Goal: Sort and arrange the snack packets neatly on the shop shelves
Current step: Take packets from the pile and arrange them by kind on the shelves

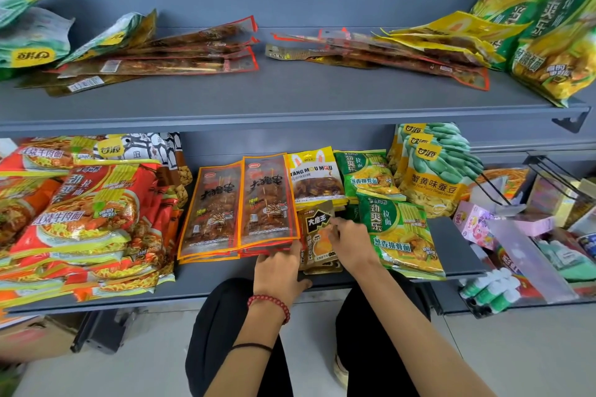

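On the lower shelf [225,287] a small stack of brown-gold packets [317,235] lies between two stacks of orange-edged skewer packets [267,203] and green noodle packets [400,235]. My right hand [353,243] pinches the top brown-gold packet near its right edge. My left hand [280,271] rests at the front of the skewer stack with its fingers touching the lower edge; whether it grips anything cannot be told. A yellow packet stack [314,176] stands behind the brown-gold ones.
Red noodle packs [80,219] pile up at the left of the lower shelf, and bean bags [432,177] stand at its right. The upper shelf [290,103] carries loose skewer packets [161,61] and green-yellow bags [548,42]. Pink and white goods [516,242] fill the right-hand unit.
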